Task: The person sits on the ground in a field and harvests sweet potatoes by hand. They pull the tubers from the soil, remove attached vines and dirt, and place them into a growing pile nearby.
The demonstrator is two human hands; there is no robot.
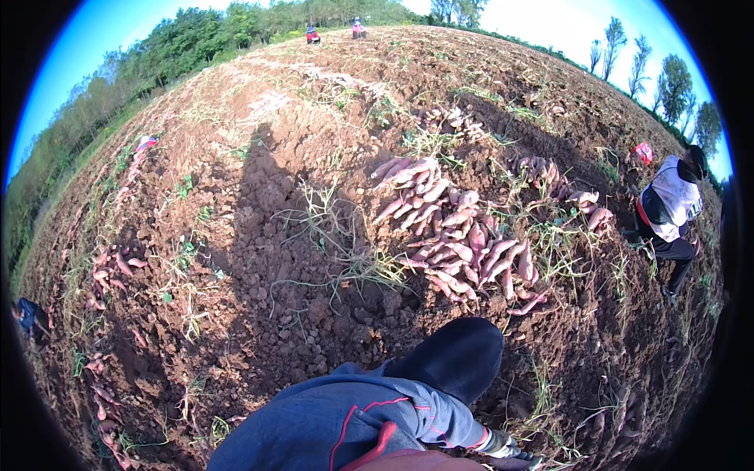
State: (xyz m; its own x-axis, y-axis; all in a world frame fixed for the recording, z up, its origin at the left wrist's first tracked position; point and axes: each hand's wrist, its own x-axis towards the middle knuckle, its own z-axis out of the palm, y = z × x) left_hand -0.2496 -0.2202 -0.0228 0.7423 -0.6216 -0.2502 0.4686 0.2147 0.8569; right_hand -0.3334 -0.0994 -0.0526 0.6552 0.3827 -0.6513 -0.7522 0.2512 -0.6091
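Note:
My right hand [510,453], in a work glove, reaches low to the soil and dry vines at the bottom edge. Its fingers are partly cut off by the frame, so whether they hold anything is unclear. My left hand is out of view. Ahead of my dark-trousered knee [456,356] lies a large heap of pink-skinned sweet potatoes [465,235]. Withered vines [368,268] spread beside the heap on its left. Smaller groups of sweet potatoes [545,176] lie beyond it to the right.
A person [668,203] bends over the soil at right, near a red bag [643,153]. Another person [30,318] is at the far left, and two people [313,36] are far off. More sweet potatoes [109,271] lie at left on the cloddy field.

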